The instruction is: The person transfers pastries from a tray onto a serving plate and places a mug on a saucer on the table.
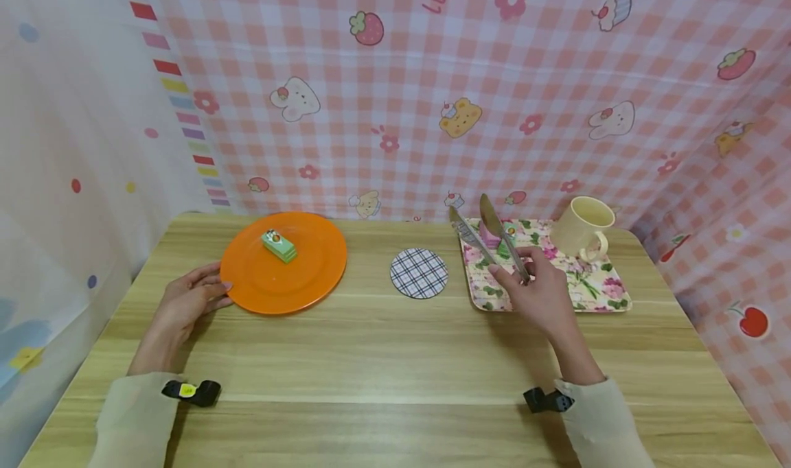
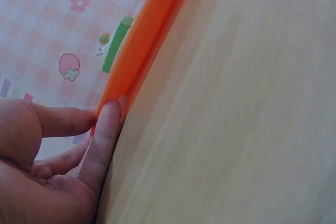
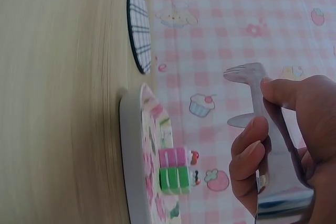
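Note:
My left hand [image 1: 187,302] pinches the near-left rim of an orange plate [image 1: 309,283], its thumb and a fingertip on opposite faces in the left wrist view. On the plate lies a green toy cake slice [image 1: 280,246]. My right hand [image 1: 542,293] grips a metal fork [image 3: 254,80] and a table knife [image 1: 492,217] over the flowered tray [image 1: 494,300]; whether another piece of cutlery is with them I cannot tell. Beyond the cutlery, a pink cake slice [image 3: 173,157] and another green slice [image 3: 175,180] sit side by side on the tray.
A cream mug [image 1: 571,228] stands at the tray's back right. Between plate and tray lies a round checked coaster [image 1: 419,274]. Behind the wooden table [image 1: 371,358] hangs a pink checked curtain [image 1: 395,111], and more cloth hangs at both sides.

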A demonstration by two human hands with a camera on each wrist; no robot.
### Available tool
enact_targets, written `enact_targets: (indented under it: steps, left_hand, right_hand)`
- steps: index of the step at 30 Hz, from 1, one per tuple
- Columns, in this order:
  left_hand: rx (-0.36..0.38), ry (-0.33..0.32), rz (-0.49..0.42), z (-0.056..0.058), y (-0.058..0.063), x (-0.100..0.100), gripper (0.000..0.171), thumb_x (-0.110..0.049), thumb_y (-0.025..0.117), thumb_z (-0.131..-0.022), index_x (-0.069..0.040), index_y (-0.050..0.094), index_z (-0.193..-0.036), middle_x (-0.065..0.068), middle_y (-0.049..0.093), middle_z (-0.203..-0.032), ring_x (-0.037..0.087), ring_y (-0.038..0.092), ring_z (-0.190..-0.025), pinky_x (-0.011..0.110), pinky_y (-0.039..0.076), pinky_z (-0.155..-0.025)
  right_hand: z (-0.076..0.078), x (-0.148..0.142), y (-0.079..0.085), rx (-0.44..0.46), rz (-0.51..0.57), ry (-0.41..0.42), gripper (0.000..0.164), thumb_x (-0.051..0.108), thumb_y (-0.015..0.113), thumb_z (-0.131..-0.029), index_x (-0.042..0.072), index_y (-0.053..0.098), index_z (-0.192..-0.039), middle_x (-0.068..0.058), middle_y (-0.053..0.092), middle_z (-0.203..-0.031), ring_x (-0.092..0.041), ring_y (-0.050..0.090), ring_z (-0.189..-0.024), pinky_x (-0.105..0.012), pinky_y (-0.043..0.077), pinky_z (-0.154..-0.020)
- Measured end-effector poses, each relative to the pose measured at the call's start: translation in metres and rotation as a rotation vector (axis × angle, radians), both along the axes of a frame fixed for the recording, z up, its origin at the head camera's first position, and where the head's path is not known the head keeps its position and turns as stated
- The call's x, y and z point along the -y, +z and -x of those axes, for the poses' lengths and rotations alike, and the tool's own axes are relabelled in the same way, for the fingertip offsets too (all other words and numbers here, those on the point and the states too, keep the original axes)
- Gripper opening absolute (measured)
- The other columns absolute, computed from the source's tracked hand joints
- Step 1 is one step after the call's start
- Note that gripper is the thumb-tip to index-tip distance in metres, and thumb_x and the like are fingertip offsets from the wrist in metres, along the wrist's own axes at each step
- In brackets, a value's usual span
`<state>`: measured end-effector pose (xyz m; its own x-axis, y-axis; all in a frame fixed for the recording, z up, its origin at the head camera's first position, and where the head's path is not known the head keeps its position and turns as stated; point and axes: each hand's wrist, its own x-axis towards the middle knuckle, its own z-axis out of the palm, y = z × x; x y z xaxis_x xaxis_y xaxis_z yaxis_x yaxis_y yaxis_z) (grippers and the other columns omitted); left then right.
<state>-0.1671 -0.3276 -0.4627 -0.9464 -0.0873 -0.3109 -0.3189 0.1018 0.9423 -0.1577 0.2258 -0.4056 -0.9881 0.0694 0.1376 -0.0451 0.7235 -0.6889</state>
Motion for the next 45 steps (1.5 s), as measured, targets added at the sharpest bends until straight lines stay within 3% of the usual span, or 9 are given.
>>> enact_targets:
  steps: [28,36,45]
  left_hand:
    - [-0.002,-0.005,0.006,-0.001,-0.001,0.002,0.070,-0.005,0.059,-0.102,0.002,0.023,-0.162,-0.013,0.064,-0.104,0.000,0.069,-0.088,0.021,0.064,-0.083]
    - [-0.006,0.001,0.001,-0.002,0.001,0.004,0.071,-0.005,0.061,-0.101,0.003,0.023,-0.161,-0.014,0.064,-0.102,0.000,0.070,-0.088,0.021,0.064,-0.082]
    - [0.005,-0.010,-0.006,0.000,0.003,0.000,0.071,-0.005,0.059,-0.102,0.002,0.021,-0.162,-0.014,0.064,-0.102,0.000,0.069,-0.088,0.021,0.064,-0.083]
  right_hand:
    - [-0.002,-0.044,-0.007,0.183,-0.040,-0.175,0.087,0.068,0.065,-0.089,0.003,0.047,-0.144,-0.019,0.066,-0.099,-0.024,0.060,-0.076,-0.029,0.048,-0.057]
    - [0.000,-0.053,-0.009,0.273,-0.032,-0.142,0.090,0.071,0.064,-0.088,0.003,0.045,-0.143,-0.013,0.068,-0.090,-0.021,0.065,-0.067,-0.031,0.050,-0.054]
    - [-0.001,-0.068,-0.012,0.326,-0.041,-0.102,0.085,0.067,0.066,-0.090,0.000,0.046,-0.139,-0.012,0.069,-0.089,-0.020,0.067,-0.068,-0.030,0.053,-0.056]
